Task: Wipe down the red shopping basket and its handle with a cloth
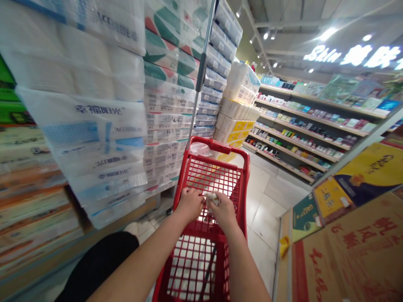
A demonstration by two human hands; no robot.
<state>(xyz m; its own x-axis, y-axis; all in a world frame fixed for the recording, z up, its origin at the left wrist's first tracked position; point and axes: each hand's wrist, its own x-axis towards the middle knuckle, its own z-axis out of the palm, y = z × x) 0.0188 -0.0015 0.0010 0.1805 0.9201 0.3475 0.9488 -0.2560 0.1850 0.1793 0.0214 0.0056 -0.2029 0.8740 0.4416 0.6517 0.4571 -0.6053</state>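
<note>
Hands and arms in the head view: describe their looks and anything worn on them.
The left hand and right hand are ungloved; no watch or bracelet shows. Both forearms are uncovered, with no sleeve in view. Fine details such as rings are too blurred to tell.

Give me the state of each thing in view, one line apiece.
Small white crumpled thing: held in right hand
Left hand: curled beside it, contact unclear
Red plastic lattice shopping cart: upright
Long grey metal pole: raised
White plastic-wrapped packs: stacked
Glowing white letter sign: lit
Small multicoloured shelved boxes: in rows
Brown red-printed cardboard carton: visible face intact
</note>
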